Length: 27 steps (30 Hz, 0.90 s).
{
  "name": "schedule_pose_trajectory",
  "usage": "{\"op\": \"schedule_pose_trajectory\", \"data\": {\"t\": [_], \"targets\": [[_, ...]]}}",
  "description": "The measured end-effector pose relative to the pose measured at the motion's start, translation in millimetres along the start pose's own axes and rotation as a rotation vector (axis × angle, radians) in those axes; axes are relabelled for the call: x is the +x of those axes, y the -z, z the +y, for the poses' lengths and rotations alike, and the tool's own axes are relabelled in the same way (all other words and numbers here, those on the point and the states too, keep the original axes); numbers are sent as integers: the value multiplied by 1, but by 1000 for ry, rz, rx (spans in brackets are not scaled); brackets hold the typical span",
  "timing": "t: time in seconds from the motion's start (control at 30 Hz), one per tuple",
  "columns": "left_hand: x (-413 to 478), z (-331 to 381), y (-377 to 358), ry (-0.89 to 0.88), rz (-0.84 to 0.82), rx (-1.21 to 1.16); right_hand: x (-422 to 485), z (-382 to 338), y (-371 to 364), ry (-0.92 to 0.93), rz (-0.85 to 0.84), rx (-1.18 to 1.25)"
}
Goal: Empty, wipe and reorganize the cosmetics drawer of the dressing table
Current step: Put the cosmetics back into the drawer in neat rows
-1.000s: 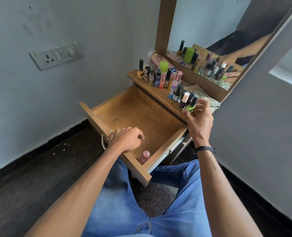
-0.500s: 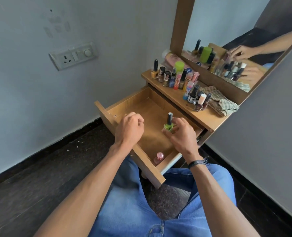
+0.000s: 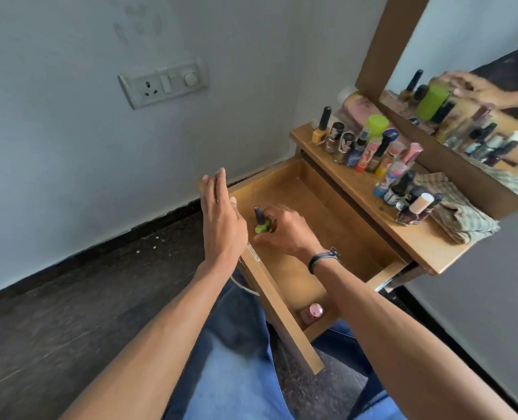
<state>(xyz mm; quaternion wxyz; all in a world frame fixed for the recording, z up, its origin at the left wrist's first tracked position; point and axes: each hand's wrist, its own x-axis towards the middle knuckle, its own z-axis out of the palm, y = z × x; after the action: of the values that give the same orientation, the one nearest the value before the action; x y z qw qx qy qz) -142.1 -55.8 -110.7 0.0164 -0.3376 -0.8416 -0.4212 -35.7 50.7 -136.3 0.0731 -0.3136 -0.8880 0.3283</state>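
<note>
Wood drawer (image 3: 285, 316): pulled out from under the desk (image 3: 415, 237), its floor mostly bare
Green polish (image 3: 262, 224): upright bottle with a dark cap, at the drawer's far-left end, close to the front panel
Right hand (image 3: 285, 231): reaches into the drawer, grip clamped on the green polish around its lower body; a dark band circles the wrist
Left hand (image 3: 221, 213): hangs over the drawer's front panel just beside the green polish, fingers (image 3: 218, 183) straight and apart, holding nothing
Pink bottle (image 3: 312, 312): lies in the drawer's near-right corner, well apart from the green polish
Bottles (image 3: 369, 153): a crowded row stands on the desk along the mirror's base, with a bright green cap rising above the rest
Cloth (image 3: 457, 213): checked, crumpled at the desk's right end, just beside the last bottles
Mirror (image 3: 476, 50): wood-framed, reflects the bottles and a hand
Socket (image 3: 163, 83): grey plate on the wall to the left
Jeans (image 3: 236, 374): blue, below the drawer
</note>
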Motion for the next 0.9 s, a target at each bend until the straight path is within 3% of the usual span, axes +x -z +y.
{"op": "schedule_pose_trajectory", "data": {"t": [0.2,0.47,0.9], "targets": [[-5,-3,-2,161,103,-152,34,-4,-15,83,-14,91],[-5,-3,-3,172,129,-182,45,-3,-28,78,47,232],[-3,-3,-4,157,137,-171,55,-8,-33,93,138,128]]}}
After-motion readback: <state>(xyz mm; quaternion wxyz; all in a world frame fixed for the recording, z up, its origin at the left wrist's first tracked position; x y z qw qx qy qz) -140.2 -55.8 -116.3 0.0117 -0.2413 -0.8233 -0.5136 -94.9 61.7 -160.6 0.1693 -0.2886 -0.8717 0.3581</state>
